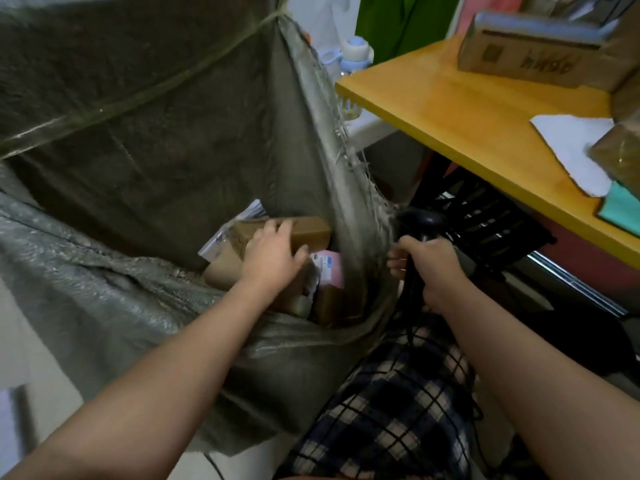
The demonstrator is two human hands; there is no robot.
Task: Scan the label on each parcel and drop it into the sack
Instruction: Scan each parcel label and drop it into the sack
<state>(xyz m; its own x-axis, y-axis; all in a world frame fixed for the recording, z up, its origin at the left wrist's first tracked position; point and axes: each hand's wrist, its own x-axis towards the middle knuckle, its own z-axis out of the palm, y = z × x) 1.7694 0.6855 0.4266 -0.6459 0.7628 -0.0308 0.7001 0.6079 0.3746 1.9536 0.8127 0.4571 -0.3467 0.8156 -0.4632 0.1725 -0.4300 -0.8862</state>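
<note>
Your left hand (273,254) is down inside the sack (156,140), fingers curled over the brown parcel (311,230), thumb on its near side. The pink parcel (330,271) lies just beneath. Your right hand (427,268) is fisted round the black scanner (422,221), just right of the sack.

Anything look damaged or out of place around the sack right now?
The sack is frayed along its right edge, with loose strands hanging close to the barcode scanner that the right hand grips. Nothing has spilled: the brown parcel that the left hand holds is inside with the others.
</note>
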